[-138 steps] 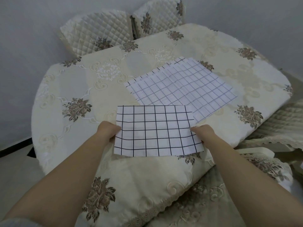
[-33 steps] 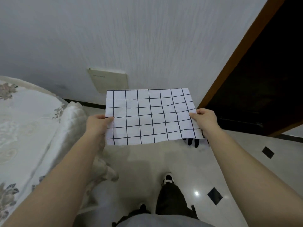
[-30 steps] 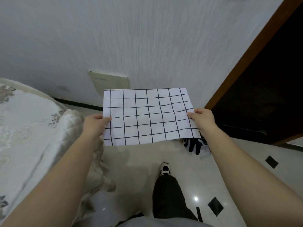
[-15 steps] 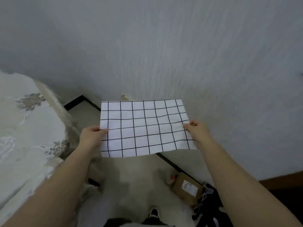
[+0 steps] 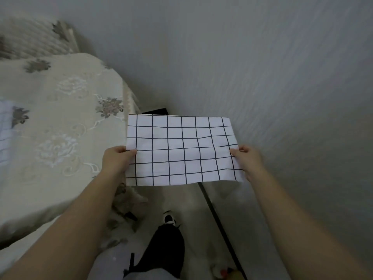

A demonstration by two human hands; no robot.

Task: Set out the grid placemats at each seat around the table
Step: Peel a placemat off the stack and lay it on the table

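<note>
I hold a white placemat with a black grid (image 5: 181,150) flat in the air in front of me, over the floor beside the table. My left hand (image 5: 116,160) pinches its left edge and my right hand (image 5: 249,159) pinches its right edge. The round table with its cream floral cloth (image 5: 60,118) lies to my left. Part of another grid placemat (image 5: 5,130) shows on the table at the far left edge of the view.
A grey wall (image 5: 262,77) runs close on the right, with a dark skirting line (image 5: 218,219) along the floor. A quilted chair back (image 5: 36,41) stands behind the table. My leg and shoe (image 5: 167,235) are on the pale floor below.
I have walked and turned left around the table with the placemat in both hands. The table now fills more of the left side, and the box on the floor has left the view.
</note>
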